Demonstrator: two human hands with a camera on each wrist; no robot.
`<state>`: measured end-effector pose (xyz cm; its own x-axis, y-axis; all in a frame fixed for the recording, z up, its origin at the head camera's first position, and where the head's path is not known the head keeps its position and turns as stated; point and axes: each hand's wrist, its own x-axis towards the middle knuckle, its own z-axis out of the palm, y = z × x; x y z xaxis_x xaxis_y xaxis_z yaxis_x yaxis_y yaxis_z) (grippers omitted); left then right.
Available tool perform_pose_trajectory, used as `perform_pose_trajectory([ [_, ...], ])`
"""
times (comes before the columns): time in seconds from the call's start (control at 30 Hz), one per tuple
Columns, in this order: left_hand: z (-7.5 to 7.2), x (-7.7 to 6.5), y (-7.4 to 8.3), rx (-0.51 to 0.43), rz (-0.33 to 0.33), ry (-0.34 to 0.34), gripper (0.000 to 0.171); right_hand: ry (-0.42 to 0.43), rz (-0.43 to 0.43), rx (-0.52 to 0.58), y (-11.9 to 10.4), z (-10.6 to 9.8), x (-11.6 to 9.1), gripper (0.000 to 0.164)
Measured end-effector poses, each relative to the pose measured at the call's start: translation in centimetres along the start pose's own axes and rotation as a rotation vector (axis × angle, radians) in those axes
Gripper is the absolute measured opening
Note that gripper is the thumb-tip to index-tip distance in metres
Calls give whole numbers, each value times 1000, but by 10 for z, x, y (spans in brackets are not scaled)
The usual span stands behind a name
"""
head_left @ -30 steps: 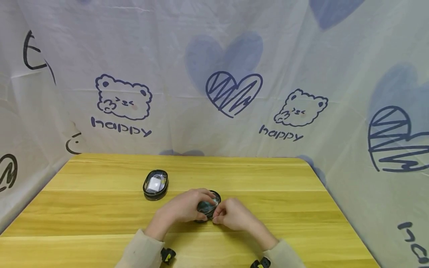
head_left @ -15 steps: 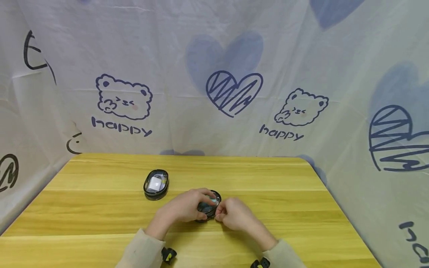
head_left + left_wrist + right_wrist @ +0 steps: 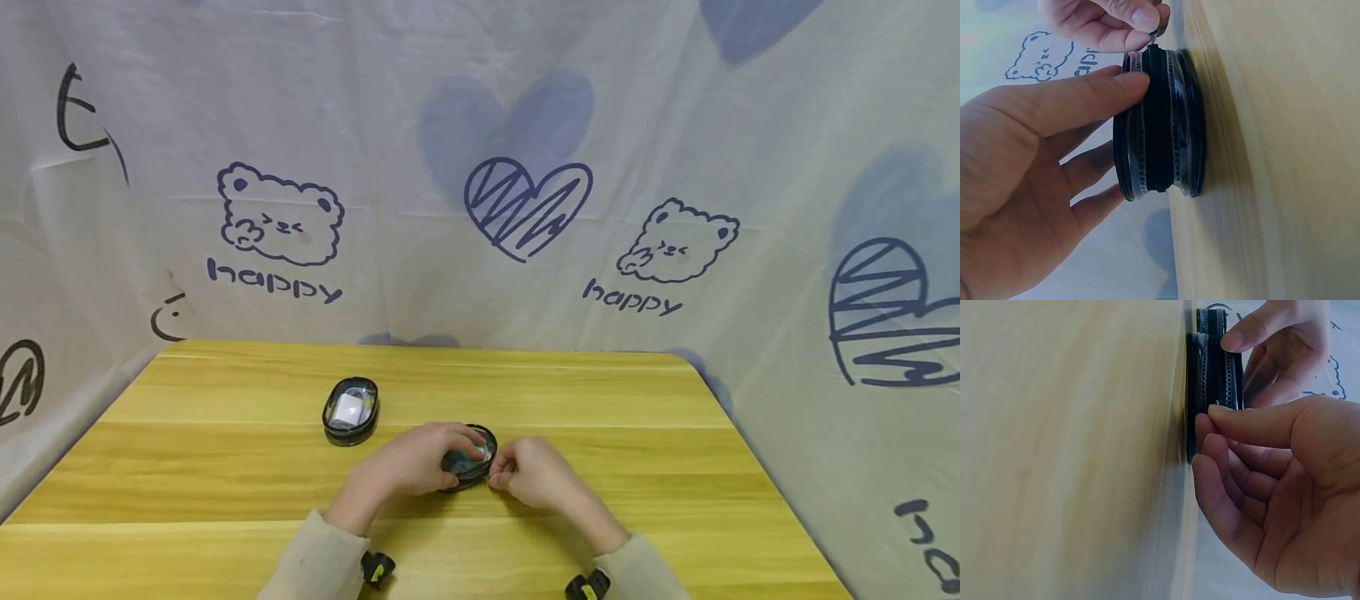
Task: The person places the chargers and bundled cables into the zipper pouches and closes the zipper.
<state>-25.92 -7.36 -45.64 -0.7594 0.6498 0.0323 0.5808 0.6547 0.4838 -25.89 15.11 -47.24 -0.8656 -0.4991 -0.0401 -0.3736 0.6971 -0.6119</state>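
Observation:
A small oval zip pouch point(image 3: 463, 469) with black trim and clear panels lies on the wooden table. My left hand point(image 3: 416, 458) grips it from the left, thumb against the zipped side and fingers over the top face. Along that side, the left wrist view shows the black zipper band point(image 3: 1159, 125) between two rows of stitching. My right hand point(image 3: 534, 473) pinches the zipper pull point(image 3: 1152, 39) at the pouch's right end. In the right wrist view the thumb and index finger mostly cover the pull. What lies inside the held pouch is hard to make out.
A second oval pouch point(image 3: 351, 411), black-edged with a clear top, stands further back to the left; something white and a cable show inside. The yellow wooden table point(image 3: 637, 417) ends at a pale printed curtain point(image 3: 390, 250) behind and on both sides.
My right hand has moved slightly right and away from me with the zipper pull, round the pouch's end. My left hand keeps its grip, and the second pouch stays put.

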Motion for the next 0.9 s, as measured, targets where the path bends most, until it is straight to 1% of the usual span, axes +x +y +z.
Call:
perform_pose_trajectory([
  [0.07, 0, 1, 0, 6, 7, 4, 42, -17, 0, 22, -1, -1, 1, 13],
  [0.13, 0, 1, 0, 9, 13, 4, 47, -22, -9, 32, -1, -1, 2, 12],
  [0.27, 0, 0, 0, 3, 8, -2, 54, -22, -47, 66, -3, 2, 2, 11],
  [0.37, 0, 0, 1, 0, 1, 2, 48, -32, -67, 108, -4, 5, 2, 10],
  [0.47, 1, 1, 1, 9, 8, 16, 42, -41, -64, 136, -5, 6, 2, 10],
  [0.6, 2, 1, 1, 28, 21, 28, 38, -38, -55, 128, -6, 6, 1, 10],
  [0.8, 3, 1, 0, 30, 36, 33, 35, -42, -24, 118, -5, 5, 1, 10],
  [0.9, 3, 1, -1, 30, 43, 35, 34, -34, -24, 102, -5, 5, 1, 11],
])
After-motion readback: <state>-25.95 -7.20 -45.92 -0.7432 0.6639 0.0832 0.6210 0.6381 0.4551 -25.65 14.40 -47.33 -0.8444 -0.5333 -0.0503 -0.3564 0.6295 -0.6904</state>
